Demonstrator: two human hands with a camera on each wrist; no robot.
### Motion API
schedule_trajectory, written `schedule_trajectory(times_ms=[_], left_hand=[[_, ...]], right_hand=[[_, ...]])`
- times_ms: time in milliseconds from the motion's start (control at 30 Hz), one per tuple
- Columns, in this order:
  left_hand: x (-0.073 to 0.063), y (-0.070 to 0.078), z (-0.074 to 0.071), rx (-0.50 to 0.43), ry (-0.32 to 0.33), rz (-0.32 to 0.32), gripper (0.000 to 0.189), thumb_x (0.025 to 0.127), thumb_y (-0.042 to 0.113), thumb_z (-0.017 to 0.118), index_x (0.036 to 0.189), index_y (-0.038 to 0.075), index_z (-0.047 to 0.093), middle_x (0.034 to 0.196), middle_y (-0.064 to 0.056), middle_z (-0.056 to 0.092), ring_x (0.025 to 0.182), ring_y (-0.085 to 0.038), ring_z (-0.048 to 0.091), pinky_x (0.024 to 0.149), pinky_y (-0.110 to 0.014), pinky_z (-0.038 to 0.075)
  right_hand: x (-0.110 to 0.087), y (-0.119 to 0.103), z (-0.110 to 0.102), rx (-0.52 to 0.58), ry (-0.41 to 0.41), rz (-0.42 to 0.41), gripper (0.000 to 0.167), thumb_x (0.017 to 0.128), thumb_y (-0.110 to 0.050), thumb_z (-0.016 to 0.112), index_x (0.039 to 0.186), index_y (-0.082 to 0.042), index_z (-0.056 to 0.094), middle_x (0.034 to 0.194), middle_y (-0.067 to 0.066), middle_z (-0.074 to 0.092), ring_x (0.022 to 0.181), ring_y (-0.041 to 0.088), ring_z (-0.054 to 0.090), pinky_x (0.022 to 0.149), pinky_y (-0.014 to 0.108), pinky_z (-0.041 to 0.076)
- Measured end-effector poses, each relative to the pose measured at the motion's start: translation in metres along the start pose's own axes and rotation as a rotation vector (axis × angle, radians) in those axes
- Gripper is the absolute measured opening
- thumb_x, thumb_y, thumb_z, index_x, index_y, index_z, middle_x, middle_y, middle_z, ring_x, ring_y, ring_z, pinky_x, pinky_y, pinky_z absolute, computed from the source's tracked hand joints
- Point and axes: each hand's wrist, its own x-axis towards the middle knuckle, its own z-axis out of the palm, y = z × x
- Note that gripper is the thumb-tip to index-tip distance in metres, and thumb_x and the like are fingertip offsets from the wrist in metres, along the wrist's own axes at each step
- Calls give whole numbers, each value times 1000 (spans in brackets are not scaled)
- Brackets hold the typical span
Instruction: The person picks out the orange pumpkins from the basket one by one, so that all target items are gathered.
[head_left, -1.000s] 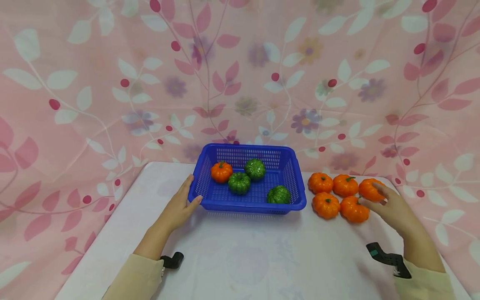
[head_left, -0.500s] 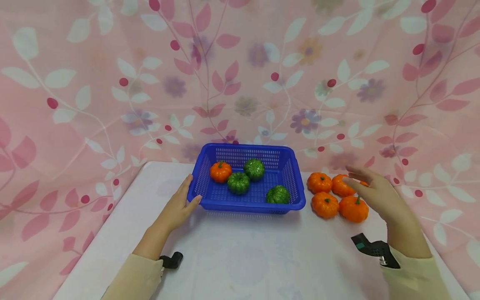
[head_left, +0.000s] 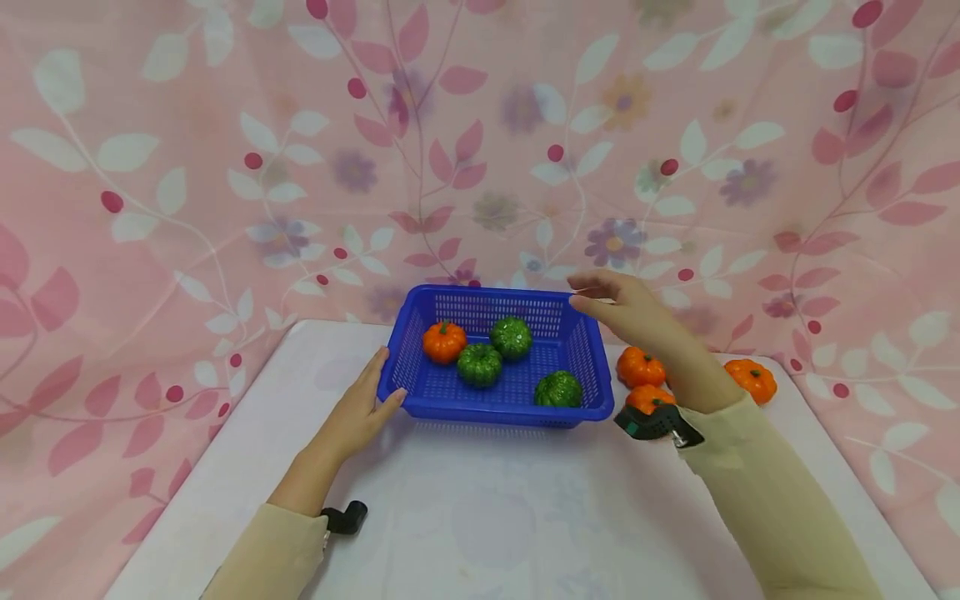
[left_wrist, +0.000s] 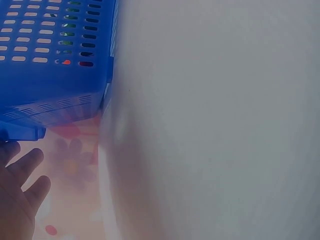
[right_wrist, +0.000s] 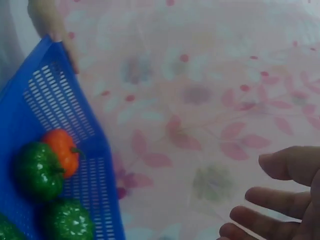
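A blue plastic basket (head_left: 495,410) holds an orange pumpkin (head_left: 444,342) and several green pumpkins (head_left: 512,337). My left hand (head_left: 360,417) lies at its left end, thumb by the front corner rim and fingers extended along the side. The left wrist view shows those fingers (left_wrist: 31,167) spread beside the rim. Over the basket's back right corner is my right hand (head_left: 630,312), which carries nothing. In the right wrist view, its fingers (right_wrist: 270,200) and thumb are apart around bare space. Orange pumpkins (head_left: 641,367) lie on the table right of the basket, some hidden by my right forearm.
The basket stands near the back edge of a table with a white cloth (head_left: 480,517). Right behind it hangs a pink floral curtain (head_left: 480,167). A single orange pumpkin (head_left: 750,381) lies near the table's right edge.
My right hand has left the far-right orange pumpkin and moved left to the basket's back right corner. That pumpkin stays on the table. My left hand and the basket have kept their places.
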Motion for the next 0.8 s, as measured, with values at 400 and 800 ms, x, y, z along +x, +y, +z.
schedule_trajectory(times_ms=[400,800], left_hand=[[-1,0,1,7,16,10,80,104,41,51,160,3,10,166,-16,13,150,-36,20,120,-54,19],[-2,2,0,1,7,2,79,104,39,53,160,3,10,167,-15,13,151,-35,19,120,-54,19]], right_hand=[[104,-7,77,24,-152,-72,51,96,-26,67,139,-1,56,138,21,57,128,34,54,106,46,45],[135,10,148,70,-170,57,62,96,-31,69,147,-4,48,148,17,49,135,33,46,110,47,41]])
